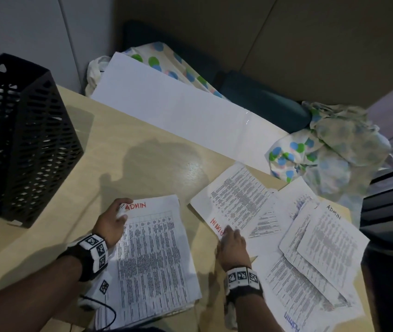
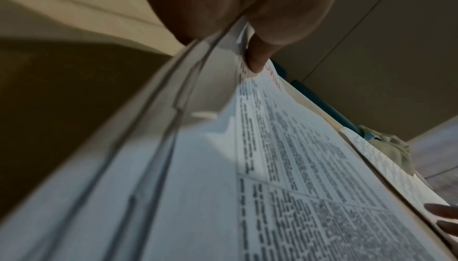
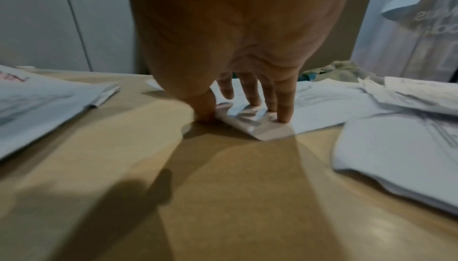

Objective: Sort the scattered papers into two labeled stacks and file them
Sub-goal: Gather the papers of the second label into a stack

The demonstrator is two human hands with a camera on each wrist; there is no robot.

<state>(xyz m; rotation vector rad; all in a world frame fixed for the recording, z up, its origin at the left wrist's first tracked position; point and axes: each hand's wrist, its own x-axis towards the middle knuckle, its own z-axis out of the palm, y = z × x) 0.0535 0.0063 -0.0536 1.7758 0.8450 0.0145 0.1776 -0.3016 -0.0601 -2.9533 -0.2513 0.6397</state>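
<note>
Pale wood-grain laminate forms the counter [image 1: 142, 168] on which the printed papers are spread. A stack of white printed sheets headed "ADMIN" in red [image 1: 154, 255] is lying at the near left, and its upper left corner is pinched by the left hand [image 1: 111, 221], the thumb [image 2: 257, 57] being curled over the top sheet while the edges of the sheets below are seen lifted in the left wrist view. A single white printed sheet with red lettering at its near corner [image 1: 236, 200] is lying just right of that stack, and its near corner is pressed to the counter by the right hand [image 1: 232, 243], whose fingers [image 3: 285, 106] are held straight and slightly spread, with the thumb at the paper's edge. Further loose printed sheets [image 1: 317, 255], one marked "ADMIN" in black, are overlapped at the right. A black perforated metal file holder [image 1: 20, 140] is standing at the far left of the counter. A large blank white sheet [image 1: 178, 106] is laid along the far edge, with spotted cloth [image 1: 329, 149] bunched beside it.
</note>
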